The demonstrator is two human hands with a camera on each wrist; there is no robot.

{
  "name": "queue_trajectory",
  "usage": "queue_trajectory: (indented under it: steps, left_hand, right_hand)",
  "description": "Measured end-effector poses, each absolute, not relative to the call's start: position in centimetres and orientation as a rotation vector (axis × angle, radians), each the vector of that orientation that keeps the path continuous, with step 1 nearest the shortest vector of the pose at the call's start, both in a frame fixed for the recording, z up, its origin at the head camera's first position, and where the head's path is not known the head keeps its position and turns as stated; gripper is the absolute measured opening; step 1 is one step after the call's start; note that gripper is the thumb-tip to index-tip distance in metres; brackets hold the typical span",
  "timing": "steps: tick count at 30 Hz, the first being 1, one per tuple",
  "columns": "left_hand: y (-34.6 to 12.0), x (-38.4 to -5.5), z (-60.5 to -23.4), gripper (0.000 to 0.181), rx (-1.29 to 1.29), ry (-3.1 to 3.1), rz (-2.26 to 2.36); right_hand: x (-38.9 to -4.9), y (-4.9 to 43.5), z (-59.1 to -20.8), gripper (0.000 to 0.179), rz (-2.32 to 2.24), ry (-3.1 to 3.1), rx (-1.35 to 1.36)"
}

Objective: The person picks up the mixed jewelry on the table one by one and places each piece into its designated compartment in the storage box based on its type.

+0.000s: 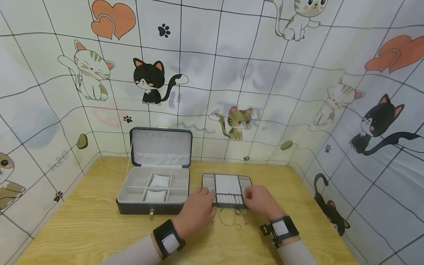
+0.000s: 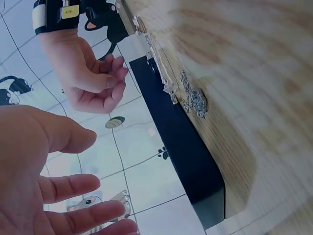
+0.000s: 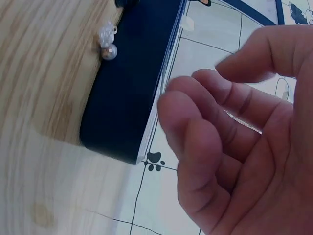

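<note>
Seemingly arranging jewellery point(image 2: 196, 102), the wide left grip point(image 1: 195, 208) and curled right grip point(image 1: 261, 200), its hold impossible to tell, are flanking the compartmented tray point(image 2: 186, 147), the next move probably calling for precision.

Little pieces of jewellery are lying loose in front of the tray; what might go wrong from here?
The silvery chain lies bunched up, so it may tangle if lifted. The pearl piece lies close to the front of the tray, so moving the tray might push it away. The bangle lies between the left hand and the right hand, so a passing hand could knock it.
</note>
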State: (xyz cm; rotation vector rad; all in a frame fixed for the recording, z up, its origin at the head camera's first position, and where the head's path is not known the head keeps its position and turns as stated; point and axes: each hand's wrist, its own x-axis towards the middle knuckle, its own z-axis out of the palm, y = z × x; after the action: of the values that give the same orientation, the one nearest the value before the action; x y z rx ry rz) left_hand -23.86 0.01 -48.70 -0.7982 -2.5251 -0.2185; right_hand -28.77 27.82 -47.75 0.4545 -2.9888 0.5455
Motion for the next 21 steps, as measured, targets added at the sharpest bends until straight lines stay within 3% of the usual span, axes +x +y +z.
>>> queue_trajectory:
  steps: [21]
  left_hand:
    - [1.8,-26.5,-49.2,0.014,-0.768,-2.760,-0.318]
  right_hand:
    - [-28.2,27.6,-46.9,0.036,0.350,-3.181,0.359]
